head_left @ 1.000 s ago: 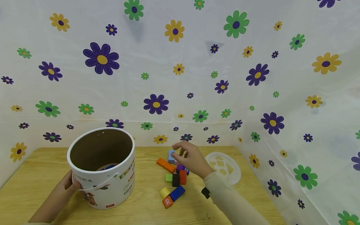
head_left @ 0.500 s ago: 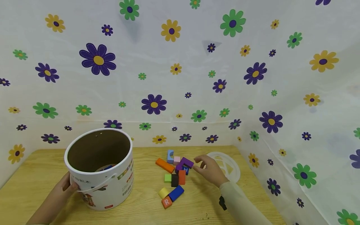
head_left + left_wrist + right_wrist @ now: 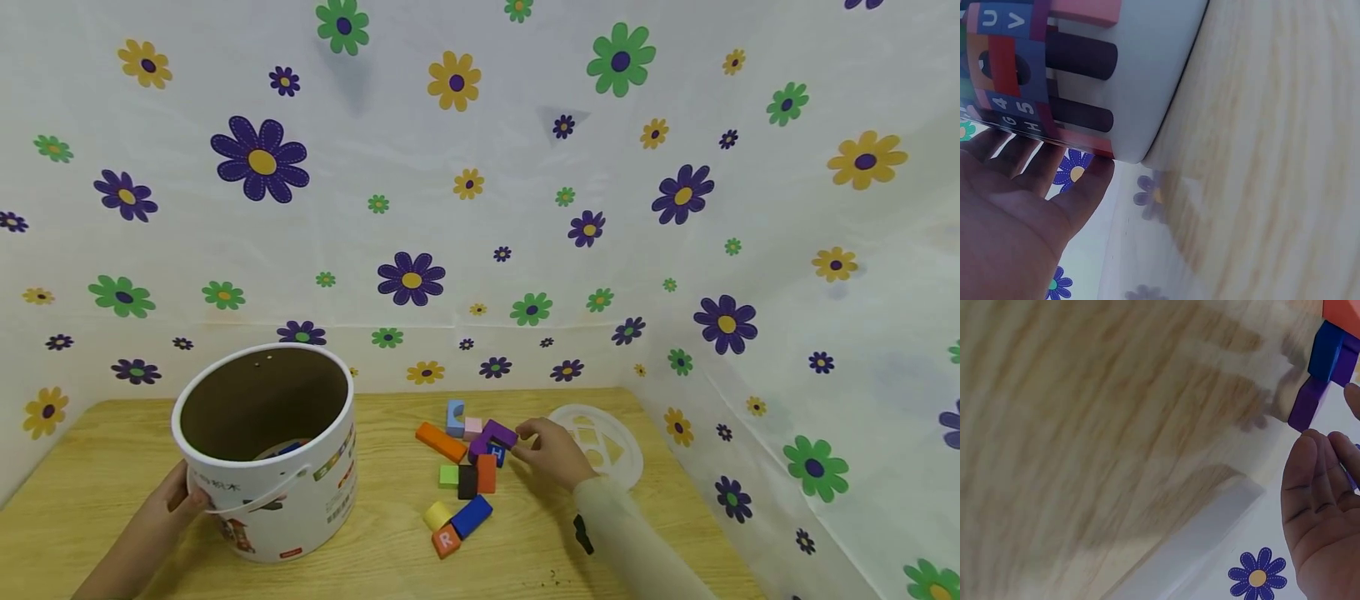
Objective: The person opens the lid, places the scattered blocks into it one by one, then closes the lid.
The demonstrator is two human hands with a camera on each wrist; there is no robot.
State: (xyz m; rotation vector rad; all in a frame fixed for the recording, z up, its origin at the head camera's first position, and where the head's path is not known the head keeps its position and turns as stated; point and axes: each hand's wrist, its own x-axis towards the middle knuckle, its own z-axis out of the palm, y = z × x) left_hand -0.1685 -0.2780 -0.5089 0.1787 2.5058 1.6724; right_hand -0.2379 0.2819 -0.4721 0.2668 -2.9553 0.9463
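A white bucket (image 3: 311, 500) with printed pictures and a wire handle stands at the left. My left hand (image 3: 167, 510) rests against its near left side; in the left wrist view the fingers (image 3: 1085, 194) reach out fairly straight to the wall. At the right, my right hand (image 3: 557, 454) is at the right end of a purple block (image 3: 500, 433). The right wrist view has the fingertips (image 3: 1302, 453) right by a purple block's end, thumb apart from them. Around it lie a blue block marked H (image 3: 496, 453), a pink cube (image 3: 472, 429) and a red block (image 3: 487, 473).
A light blue arch block (image 3: 454, 418), an orange bar (image 3: 441, 442), a green block (image 3: 448, 476) and a black block (image 3: 467, 482) lie nearby. Closer are yellow (image 3: 438, 515), blue (image 3: 472, 517) and R-marked orange (image 3: 446, 541) blocks. A white lid (image 3: 630, 450) with cutouts lies behind my right hand.
My right hand has drawn back rightward and down from above the blocks to the purple block's right end, its fingers coming closer together. The left hand stays at the bucket.
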